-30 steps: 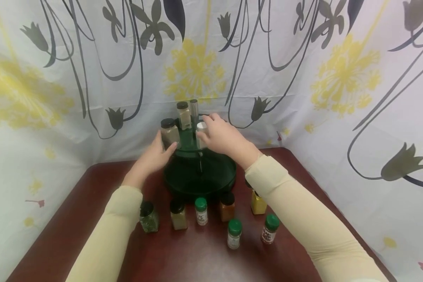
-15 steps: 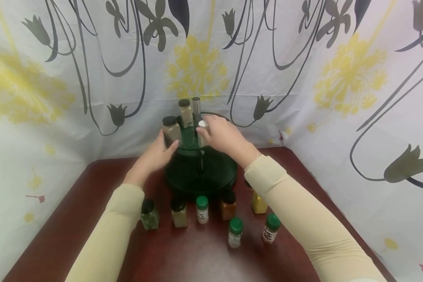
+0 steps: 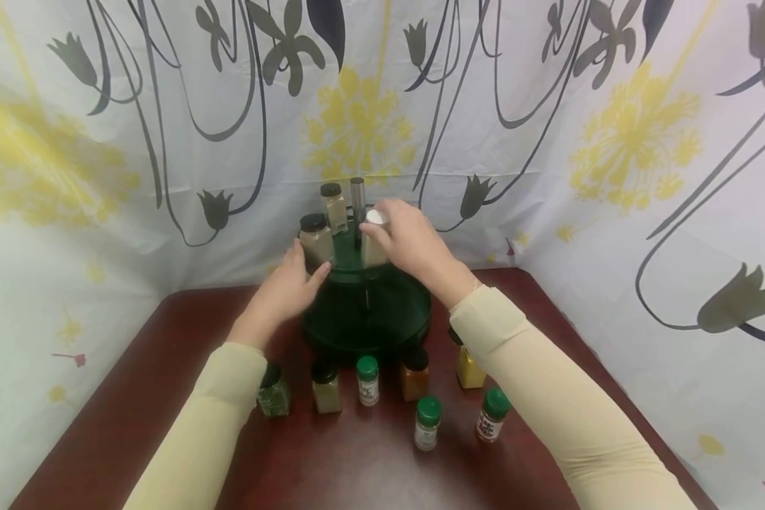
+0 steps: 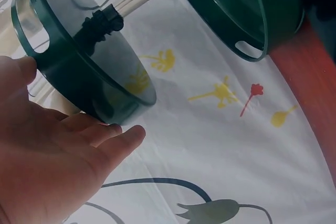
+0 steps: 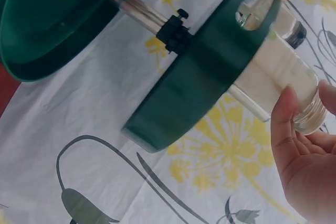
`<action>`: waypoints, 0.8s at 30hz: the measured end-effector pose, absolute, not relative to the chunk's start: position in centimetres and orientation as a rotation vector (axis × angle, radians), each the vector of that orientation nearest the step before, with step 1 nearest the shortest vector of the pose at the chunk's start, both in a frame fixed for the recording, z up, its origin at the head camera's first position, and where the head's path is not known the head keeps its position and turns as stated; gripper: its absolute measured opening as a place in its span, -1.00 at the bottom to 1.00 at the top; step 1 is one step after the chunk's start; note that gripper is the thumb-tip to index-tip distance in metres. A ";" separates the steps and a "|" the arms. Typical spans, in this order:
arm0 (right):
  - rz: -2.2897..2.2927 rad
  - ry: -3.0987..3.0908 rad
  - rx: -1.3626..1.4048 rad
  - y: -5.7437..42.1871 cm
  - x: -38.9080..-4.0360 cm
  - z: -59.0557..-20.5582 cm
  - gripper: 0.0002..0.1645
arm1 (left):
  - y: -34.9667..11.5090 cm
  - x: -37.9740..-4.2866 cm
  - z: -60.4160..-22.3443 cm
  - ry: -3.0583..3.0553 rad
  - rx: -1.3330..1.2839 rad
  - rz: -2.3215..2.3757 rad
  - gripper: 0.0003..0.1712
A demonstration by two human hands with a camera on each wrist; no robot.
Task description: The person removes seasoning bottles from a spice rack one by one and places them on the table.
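A two-level green turntable rack (image 3: 366, 322) stands at the back of the table. My right hand (image 3: 417, 241) pinches a spice jar (image 3: 375, 251) with a white top and pale powder near its mouth, at the upper tray (image 5: 197, 77). In the right wrist view, thumb and fingers close around its threaded glass neck (image 5: 311, 116). My left hand (image 3: 285, 287) is at the upper tray's left side, beside a black-lidded jar (image 3: 316, 244); in the left wrist view its outstretched fingers touch the tray wall. Behind that jar is another black-lidded jar (image 3: 334, 209).
A metal pole (image 3: 357, 195) rises from the rack's middle. In front stand jars of green herb (image 3: 274, 397), pale powder (image 3: 327, 395), orange spice (image 3: 415, 382) and yellow spice (image 3: 470, 370), plus green-capped shakers (image 3: 427, 425). A patterned curtain (image 3: 484, 127) surrounds the table.
My right hand and the white-topped jar have shifted slightly up and to the right. My left hand stays at the upper tray, and the front jars stand as before.
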State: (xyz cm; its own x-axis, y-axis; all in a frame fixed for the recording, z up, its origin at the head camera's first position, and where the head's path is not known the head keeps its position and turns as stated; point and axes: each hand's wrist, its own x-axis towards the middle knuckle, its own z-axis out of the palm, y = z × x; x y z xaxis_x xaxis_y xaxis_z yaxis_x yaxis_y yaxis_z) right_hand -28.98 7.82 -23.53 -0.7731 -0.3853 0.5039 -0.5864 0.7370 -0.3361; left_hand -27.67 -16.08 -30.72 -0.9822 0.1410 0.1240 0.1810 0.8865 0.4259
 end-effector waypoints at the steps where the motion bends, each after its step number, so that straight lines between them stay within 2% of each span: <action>1: 0.689 -2.523 0.746 7.9 -28.9 -23.4 -0.43 | -16.0 -27.5 -30.7 -2.965 -0.255 -0.676 0.15; 5: 0.735 -2.486 0.740 8.0 -28.1 -22.9 -0.39 | -15.9 -26.9 -31.0 -2.969 -0.271 -0.661 0.14; 14: 0.844 -2.334 0.728 9.2 -24.7 -22.1 -0.48 | -15.1 -25.6 -31.8 -2.904 -0.310 -0.757 0.08; 20: 0.842 -2.323 0.772 9.5 -21.3 -23.2 -0.50 | -14.7 -25.5 -32.1 -2.868 -0.305 -0.751 0.10; 24: 0.829 -2.314 0.819 9.6 -19.3 -24.9 -0.53 | -14.4 -25.5 -32.1 -2.842 -0.306 -0.718 0.04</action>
